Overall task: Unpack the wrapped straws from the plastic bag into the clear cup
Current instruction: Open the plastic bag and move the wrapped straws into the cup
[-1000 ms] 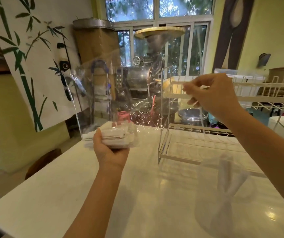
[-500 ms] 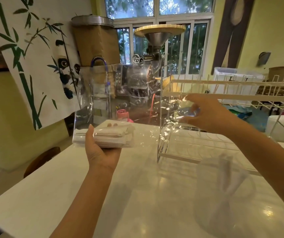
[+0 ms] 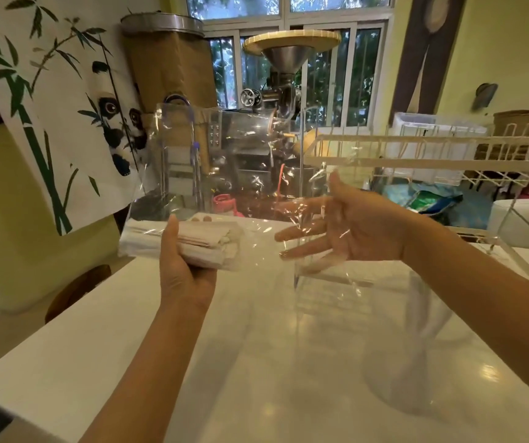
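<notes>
My left hand (image 3: 182, 266) grips a bundle of white paper-wrapped straws (image 3: 173, 243) from below, through the bottom of a clear plastic bag (image 3: 224, 161) held up over the white table (image 3: 129, 346). The bag's open side faces right. My right hand (image 3: 346, 231) has its fingers spread and reaches into that open mouth, with film draped over the fingers; it holds nothing. The clear cup (image 3: 413, 353) stands on the table at the lower right, under my right forearm, with a few wrapped straws inside, blurred.
A white wire dish rack (image 3: 416, 161) stands on the table behind my right hand. Beyond the table are a metal coffee roaster (image 3: 276, 100), a panda-and-bamboo cloth (image 3: 49, 107) at left, and windows. The table's left edge runs diagonally past a brown chair (image 3: 78, 289).
My right hand came down from the rack's top, let go of what it pinched, opened, and entered the bag's mouth. My left hand with the straw bundle stayed nearly still.
</notes>
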